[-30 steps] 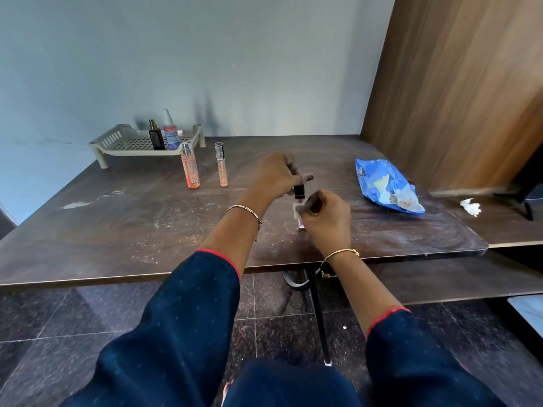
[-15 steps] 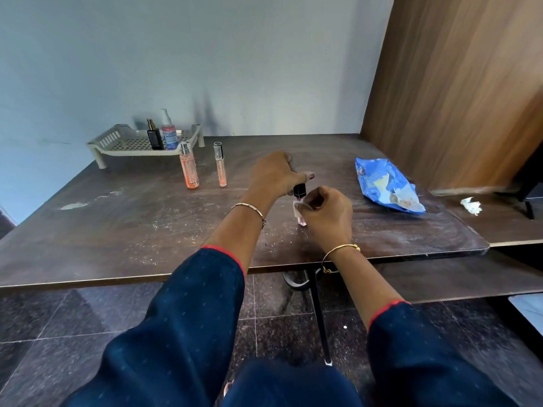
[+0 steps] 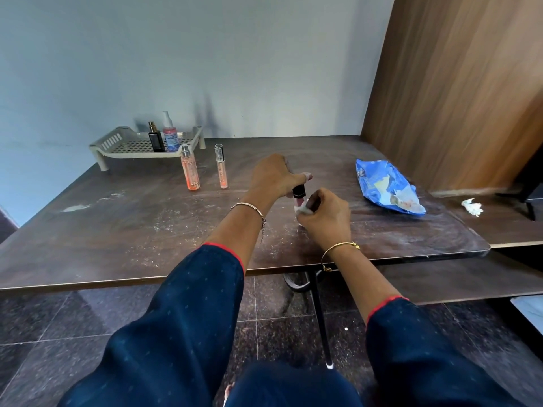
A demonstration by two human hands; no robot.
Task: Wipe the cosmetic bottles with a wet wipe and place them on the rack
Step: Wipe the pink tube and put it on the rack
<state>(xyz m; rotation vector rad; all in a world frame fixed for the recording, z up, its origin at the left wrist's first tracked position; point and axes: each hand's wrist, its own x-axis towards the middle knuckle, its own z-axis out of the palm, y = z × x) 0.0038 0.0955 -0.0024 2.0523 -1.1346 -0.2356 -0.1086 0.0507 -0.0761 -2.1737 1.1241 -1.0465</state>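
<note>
Black-capped small bottle (image 3: 298, 201) over mid-table (image 3: 117, 230), well off the rack (image 3: 117, 139) | left hand (image 3: 274, 177) pinches its cap | right hand (image 3: 326, 214) curls wet wipe (image 3: 304, 210) round body, now covering the pink tip | still wiping, racking pending

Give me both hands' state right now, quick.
Left hand: closed, gripping a small black-capped bottle by its top.
Right hand: closed, pinching a white wet wipe against that bottle's lower part.

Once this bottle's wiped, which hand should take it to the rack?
Left. The left hand grips the bottle by its black cap, and the rack sits far left; the right hand holds the wipe.
</note>
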